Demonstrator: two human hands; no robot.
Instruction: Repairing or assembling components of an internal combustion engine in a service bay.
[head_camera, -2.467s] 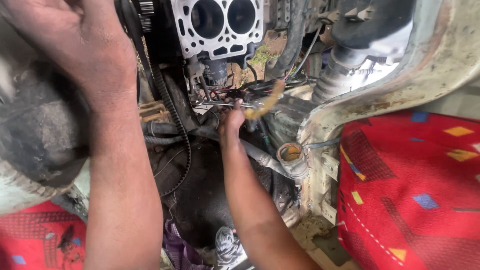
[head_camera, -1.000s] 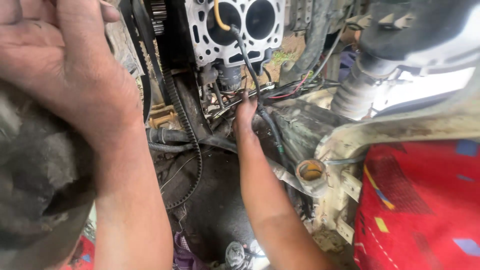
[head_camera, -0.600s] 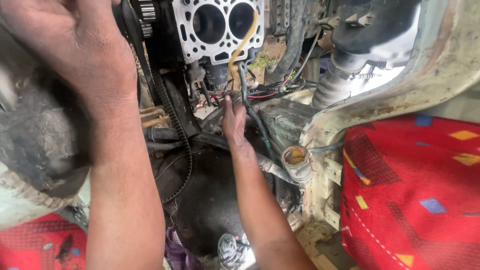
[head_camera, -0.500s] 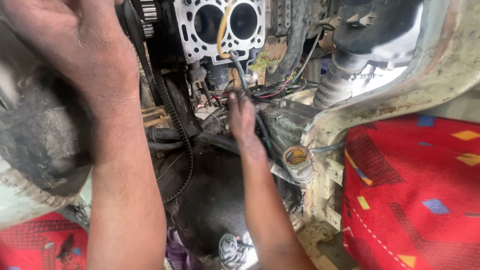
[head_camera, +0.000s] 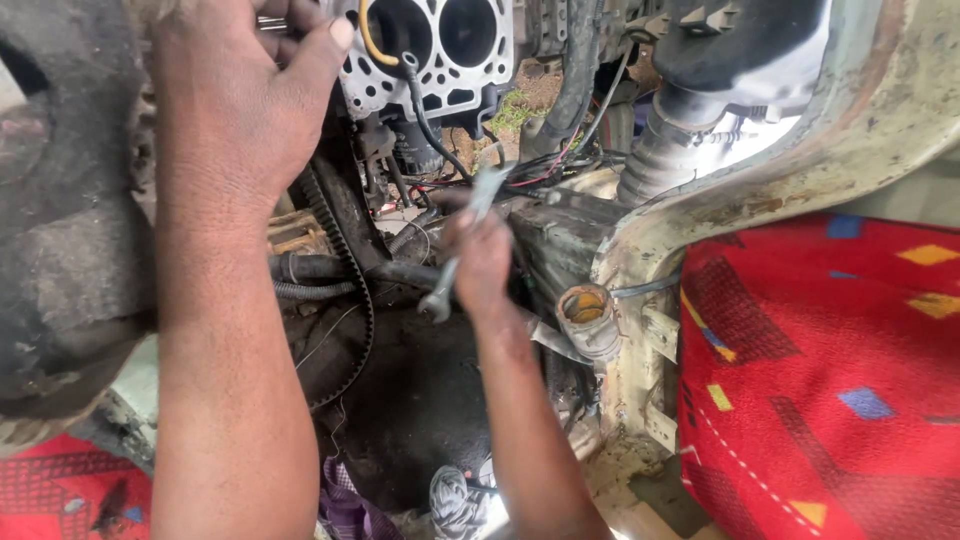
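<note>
My right hand (head_camera: 482, 262) is deep in the engine bay, closed around a steel combination spanner (head_camera: 462, 245) that tilts from lower left to upper right. My left hand (head_camera: 232, 100) reaches up at the top left, fingers curled against the engine beside the grey cylinder head (head_camera: 440, 55) with its two round bores. A black toothed timing belt (head_camera: 345, 270) hangs between my two arms. A yellow tube and a black hose (head_camera: 425, 110) drop from the cylinder head toward the spanner.
A red seat (head_camera: 830, 370) with coloured patches fills the right side, behind a pale rusty body edge (head_camera: 760, 190). A small round filler neck (head_camera: 587, 310) sits right of my right forearm. A large dark casing (head_camera: 60, 250) crowds the left. Wires run behind the spanner.
My right hand has drawn back from the wiring under the cylinder head, and a spanner now shows in its grip. The view has shifted; my left hand stays up at the engine.
</note>
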